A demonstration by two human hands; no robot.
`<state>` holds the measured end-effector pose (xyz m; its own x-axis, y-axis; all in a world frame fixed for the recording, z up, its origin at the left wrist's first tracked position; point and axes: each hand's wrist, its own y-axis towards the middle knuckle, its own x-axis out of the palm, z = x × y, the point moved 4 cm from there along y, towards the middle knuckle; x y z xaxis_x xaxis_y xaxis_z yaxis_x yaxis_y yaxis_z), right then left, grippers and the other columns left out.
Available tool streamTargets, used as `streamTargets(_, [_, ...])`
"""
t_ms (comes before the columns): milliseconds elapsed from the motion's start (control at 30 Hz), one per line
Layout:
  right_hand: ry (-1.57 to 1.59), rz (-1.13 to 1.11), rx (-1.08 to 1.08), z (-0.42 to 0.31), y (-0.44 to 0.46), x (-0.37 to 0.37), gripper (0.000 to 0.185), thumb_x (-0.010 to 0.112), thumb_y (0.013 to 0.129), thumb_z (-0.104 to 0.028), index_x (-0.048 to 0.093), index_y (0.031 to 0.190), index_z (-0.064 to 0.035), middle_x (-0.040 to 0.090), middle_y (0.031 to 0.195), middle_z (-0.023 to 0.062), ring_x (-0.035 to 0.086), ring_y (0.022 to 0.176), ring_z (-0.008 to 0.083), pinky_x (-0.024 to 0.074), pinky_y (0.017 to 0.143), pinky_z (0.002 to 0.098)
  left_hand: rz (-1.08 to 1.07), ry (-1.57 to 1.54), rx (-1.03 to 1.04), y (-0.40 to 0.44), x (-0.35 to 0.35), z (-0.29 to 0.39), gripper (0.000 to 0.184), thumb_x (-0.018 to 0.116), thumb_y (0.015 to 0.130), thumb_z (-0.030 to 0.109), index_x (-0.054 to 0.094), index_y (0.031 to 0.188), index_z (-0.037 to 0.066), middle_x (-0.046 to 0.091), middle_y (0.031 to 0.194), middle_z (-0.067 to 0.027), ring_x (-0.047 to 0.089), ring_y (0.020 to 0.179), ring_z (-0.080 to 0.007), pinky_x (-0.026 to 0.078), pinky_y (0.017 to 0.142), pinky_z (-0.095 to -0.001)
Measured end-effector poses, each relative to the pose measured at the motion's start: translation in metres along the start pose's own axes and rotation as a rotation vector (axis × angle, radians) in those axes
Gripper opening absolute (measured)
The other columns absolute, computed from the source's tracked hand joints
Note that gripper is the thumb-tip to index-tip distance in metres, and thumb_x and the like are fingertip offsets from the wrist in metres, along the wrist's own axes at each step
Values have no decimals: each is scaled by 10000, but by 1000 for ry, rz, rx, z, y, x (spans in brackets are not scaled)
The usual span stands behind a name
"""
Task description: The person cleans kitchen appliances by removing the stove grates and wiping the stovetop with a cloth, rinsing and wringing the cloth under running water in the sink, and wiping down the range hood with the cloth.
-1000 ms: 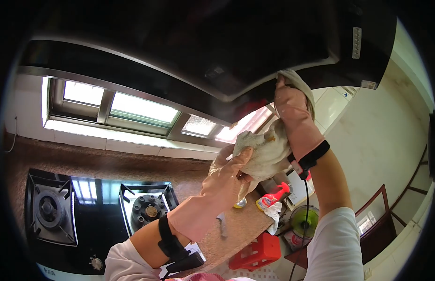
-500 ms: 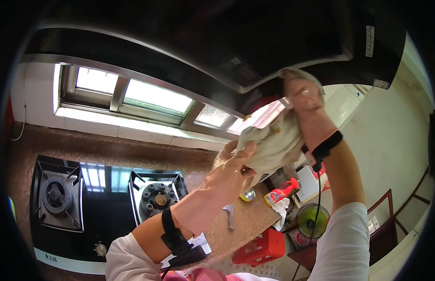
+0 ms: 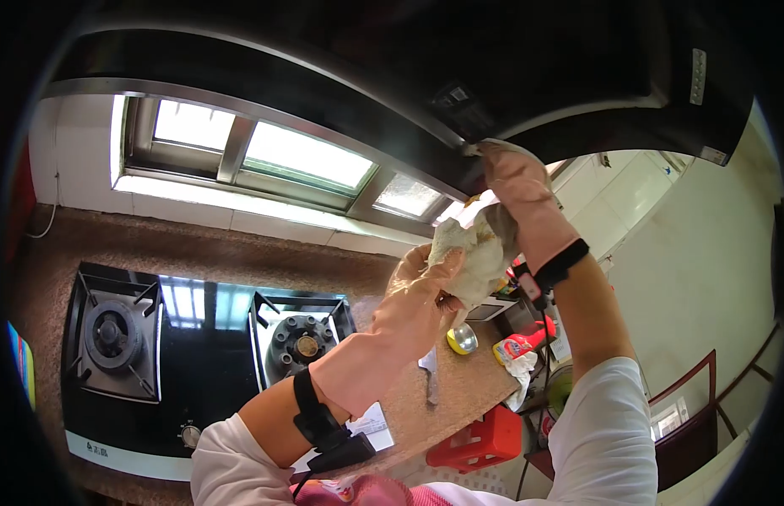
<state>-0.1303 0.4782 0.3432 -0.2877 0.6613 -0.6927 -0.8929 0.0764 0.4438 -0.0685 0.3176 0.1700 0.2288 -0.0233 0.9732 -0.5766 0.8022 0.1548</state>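
Note:
My left hand (image 3: 421, 278), in a pink rubber glove, is closed on a bunched whitish cloth (image 3: 474, 263) with stains. Raised to the lower edge of the black range hood (image 3: 577, 67), my right hand (image 3: 518, 181) wears a matching glove. Greyish cloth shows around that hand and beneath its wrist; its fingers are partly hidden against the hood. Whether both hands hold one cloth or two, I cannot tell. Below stands the black gas stove (image 3: 210, 337) with two burners.
On the brown counter (image 3: 459, 392) lie a knife (image 3: 429, 377), a yellow-and-silver round item (image 3: 462, 338) and a red spray bottle (image 3: 524, 341). A red plastic crate (image 3: 480, 443) stands below the counter edge. Windows (image 3: 307, 160) line the wall behind the stove.
My right hand has moved left along the hood's lower edge. My left hand keeps its grip on the whitish cloth. The view has shifted slightly.

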Motion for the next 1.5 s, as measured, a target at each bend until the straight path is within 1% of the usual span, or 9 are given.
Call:
streamTargets(133, [294,-39,303,1,-10,12,321,440,949,-322,600,1197,-197,655,1097,98,625,995,274,477,899,338,17,19,-10,-1,-3,6,304,688,864,184,515,1096,90,594,1103,-74,583,1024,-193,495,879,-366])
streamTargets(167, [64,283,0,7,-8,38,351,513,926,-203,555,1274,-168,676,887,86,640,746,242,515,729,324,20,53,3,0,-7,6,304,689,864,187,516,1095,90,594,1099,-73,586,1015,-194,495,871,-365])
streamTargets(333, [923,32,324,-3,-4,70,361,520,918,-152,547,1277,-119,630,709,63,534,512,137,456,497,291,6,88,50,5,-23,3,304,691,863,187,520,1097,97,593,1084,-63,591,993,-194,485,859,-368])
streamTargets(400, [1066,-56,306,-1,-2,57,360,519,920,-183,550,1273,-120,657,744,78,599,569,184,490,553,315,49,112,47,4,-23,2,301,687,865,178,520,1102,97,592,1088,-63,587,1009,-198,484,859,-382])
streamTargets(433, [387,108,213,-2,-5,35,354,506,926,-222,558,1260,-113,685,819,119,661,705,254,516,661,346,71,120,48,6,-24,3,300,685,866,173,520,1104,97,591,1090,-63,585,1017,-200,484,860,-389])
streamTargets(533, [228,146,176,-11,-10,28,353,480,936,-242,564,1252,-110,683,909,157,667,854,291,510,771,357,116,94,48,5,-25,2,315,683,863,151,512,1122,97,590,1099,-69,579,1037,-210,484,879,-409])
streamTargets(800, [1509,15,420,-14,-1,69,225,530,927,-137,525,1131,-44,611,609,61,518,423,107,427,407,245,74,155,81,-3,-35,15,341,688,860,174,515,1144,95,590,1111,-68,577,1033,-220,473,911,-425])
streamTargets(1033, [1667,33,548,-51,-1,52,189,524,927,-137,508,1105,-75,632,610,58,546,415,99,428,362,206,82,197,176,-32,-31,47,357,705,847,208,538,1146,106,592,1111,-62,577,1025,-213,477,870,-396])
streamTargets(1500, [1822,-11,194,-144,26,7,525,533,917,-103,310,1387,-36,621,612,77,551,429,111,435,369,220,84,157,397,-97,-25,85,364,645,895,163,490,1214,85,577,1142,-99,576,1055,-189,485,852,-334])
